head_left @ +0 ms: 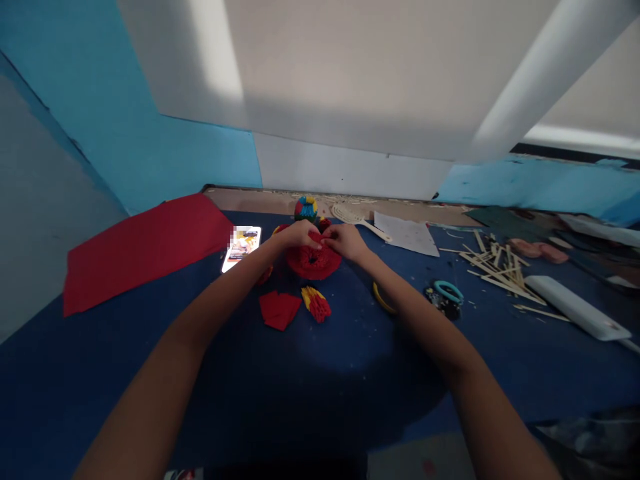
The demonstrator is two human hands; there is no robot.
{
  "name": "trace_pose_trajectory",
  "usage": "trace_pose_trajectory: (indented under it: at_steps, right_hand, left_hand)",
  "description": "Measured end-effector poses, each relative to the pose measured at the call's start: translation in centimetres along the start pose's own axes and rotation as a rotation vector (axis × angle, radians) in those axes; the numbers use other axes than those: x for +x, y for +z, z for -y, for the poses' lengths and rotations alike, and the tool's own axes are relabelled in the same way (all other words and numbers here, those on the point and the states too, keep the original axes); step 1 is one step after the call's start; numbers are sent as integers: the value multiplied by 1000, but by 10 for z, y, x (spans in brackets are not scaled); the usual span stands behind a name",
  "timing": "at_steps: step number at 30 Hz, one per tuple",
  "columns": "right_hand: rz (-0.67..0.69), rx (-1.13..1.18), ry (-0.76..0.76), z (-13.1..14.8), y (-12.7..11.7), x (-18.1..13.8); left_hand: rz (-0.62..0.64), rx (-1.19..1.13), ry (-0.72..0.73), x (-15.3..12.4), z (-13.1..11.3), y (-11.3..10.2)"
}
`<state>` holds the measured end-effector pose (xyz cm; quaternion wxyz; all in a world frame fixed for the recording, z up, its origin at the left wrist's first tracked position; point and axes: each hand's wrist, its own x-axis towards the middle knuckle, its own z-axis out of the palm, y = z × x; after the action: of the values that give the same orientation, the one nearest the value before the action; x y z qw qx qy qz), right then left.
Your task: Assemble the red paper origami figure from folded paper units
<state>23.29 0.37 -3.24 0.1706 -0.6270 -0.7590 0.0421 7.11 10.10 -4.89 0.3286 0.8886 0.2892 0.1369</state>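
Both of my hands are at a round red piece that looks built from many small folded papers, with a hole at its middle. My left hand is closed on its upper left edge. On the upper right edge, the fingers of my right hand pinch the same piece. Nearer to me lie a yellow-and-red folded-paper piece and some flat red paper pieces. Just behind my hands stands a multicoloured folded-paper ball. What lies under my fingers is partly hidden.
On the left are a large red sheet and a lit phone. A hairbrush and white paper lie behind. To the right are a blue ring, many thin sticks and a long white device.
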Motion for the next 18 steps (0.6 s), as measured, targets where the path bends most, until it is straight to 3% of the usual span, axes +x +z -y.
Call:
trace_pose_trajectory:
  at_steps: [5,12,18]
  right_hand:
    - [2,-221,2,18,0,-4]
    - [38,158,187,-6,-2,-1]
    - [31,99,95,7,-4,1]
  left_hand:
    - [-46,47,-26,0,0,0]
    - [-59,47,-114,-11,-3,-6]
    - [58,58,30,-4,-9,-10]
